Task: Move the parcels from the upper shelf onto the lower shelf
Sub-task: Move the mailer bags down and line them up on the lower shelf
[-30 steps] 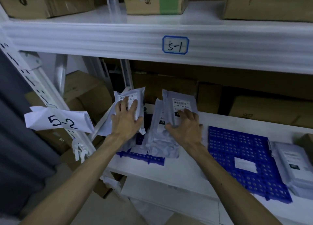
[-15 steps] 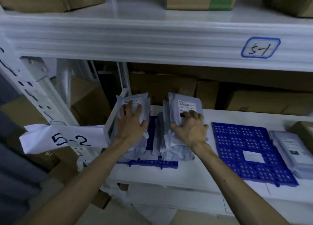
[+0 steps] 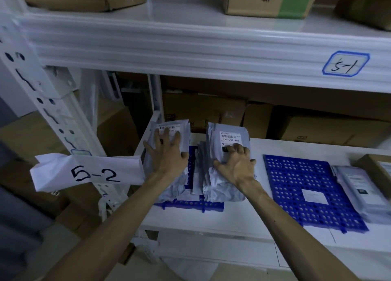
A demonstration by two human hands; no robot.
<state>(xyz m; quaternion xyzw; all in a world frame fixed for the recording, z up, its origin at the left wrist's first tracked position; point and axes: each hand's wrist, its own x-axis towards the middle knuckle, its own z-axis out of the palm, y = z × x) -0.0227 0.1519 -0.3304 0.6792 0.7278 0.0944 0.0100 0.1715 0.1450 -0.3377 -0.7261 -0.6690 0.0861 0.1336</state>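
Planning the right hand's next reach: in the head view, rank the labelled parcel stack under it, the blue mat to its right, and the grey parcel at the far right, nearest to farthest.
1. The labelled parcel stack: directly under the right hand, which rests on it.
2. The blue mat: just right of that stack.
3. The grey parcel: on the mat's far right edge.

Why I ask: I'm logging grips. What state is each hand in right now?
Left hand: open, spread flat on the left parcel stack.
Right hand: open, fingertips pressing the right parcel stack.
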